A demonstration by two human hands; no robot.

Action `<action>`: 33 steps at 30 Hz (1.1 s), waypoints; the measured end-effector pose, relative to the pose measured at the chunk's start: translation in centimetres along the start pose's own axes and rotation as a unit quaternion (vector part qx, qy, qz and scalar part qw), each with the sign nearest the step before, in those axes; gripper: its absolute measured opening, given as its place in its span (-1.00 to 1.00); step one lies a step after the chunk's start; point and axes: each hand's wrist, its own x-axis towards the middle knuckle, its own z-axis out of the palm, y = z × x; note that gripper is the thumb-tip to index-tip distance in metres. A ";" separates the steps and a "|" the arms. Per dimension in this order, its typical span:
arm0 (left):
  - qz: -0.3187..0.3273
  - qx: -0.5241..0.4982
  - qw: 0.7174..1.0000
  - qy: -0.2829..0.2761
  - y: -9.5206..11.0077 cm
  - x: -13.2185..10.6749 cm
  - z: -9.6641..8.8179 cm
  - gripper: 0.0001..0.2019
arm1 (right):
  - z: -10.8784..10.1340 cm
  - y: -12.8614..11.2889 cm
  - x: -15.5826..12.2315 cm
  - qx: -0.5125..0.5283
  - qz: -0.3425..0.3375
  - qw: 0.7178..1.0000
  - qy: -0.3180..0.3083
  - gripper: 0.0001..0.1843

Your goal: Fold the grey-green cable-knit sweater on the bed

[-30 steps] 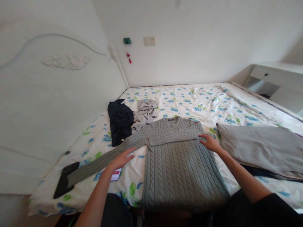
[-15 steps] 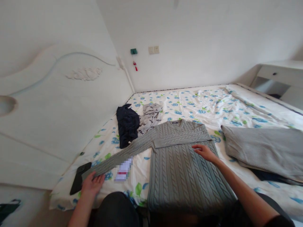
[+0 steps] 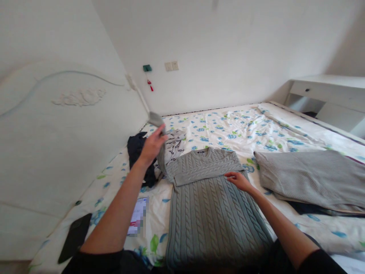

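A grey cable-knit sweater lies spread on the bed, its neckline facing the wall. One sleeve is folded flat across the chest. My left hand is closed on the cuff end of the other sleeve and holds it up off the bed; the sleeve hangs from it down to the shoulder. My right hand is by the folded sleeve's lower edge, fingers stretched out over the sweater front, with nothing held. Behind my left hand lie a dark crumpled garment and a light grey garment with printed letters.
Folded grey clothing lies on darker cloth at the right. A dark phone-like object and a pale sheet or screen, partly blurred, lie at the left. The white headboard borders the left side; a white desk stands at the back right.
My left hand has lifted the sleeve end from the bed's near left and carried it up and away toward the wall. My right hand stays at the sweater. The view has shifted slightly.
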 end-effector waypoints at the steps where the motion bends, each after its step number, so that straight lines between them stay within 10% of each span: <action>1: 0.056 -0.039 0.997 -0.024 2.7 0.5 2.1 -0.29 | -0.4 0.3 0.1 0.004 0.004 1.000 0.002 -0.76; 5: 0.150 -0.077 0.975 -0.147 4.8 -2.7 10.1 -0.34 | -2.7 2.0 0.9 0.010 0.032 0.999 0.024 -0.80; 12: -0.001 0.049 0.991 -0.124 -12.3 -14.1 17.2 -0.53 | -4.3 3.9 4.2 0.155 0.152 0.974 0.058 -0.70; 16: -0.021 0.090 0.988 -0.123 -17.3 -15.6 19.3 -0.50 | -4.1 3.5 7.4 0.289 0.157 0.940 0.088 -0.54; 24: -0.043 0.101 0.979 -0.173 -19.6 -13.0 22.2 -0.44 | -4.2 3.1 12.8 0.332 0.231 0.905 0.131 -0.69; 33: -0.034 0.084 0.986 -0.138 -19.2 -12.9 23.6 -0.32 | -3.3 0.8 12.9 0.354 0.206 0.906 0.107 -0.79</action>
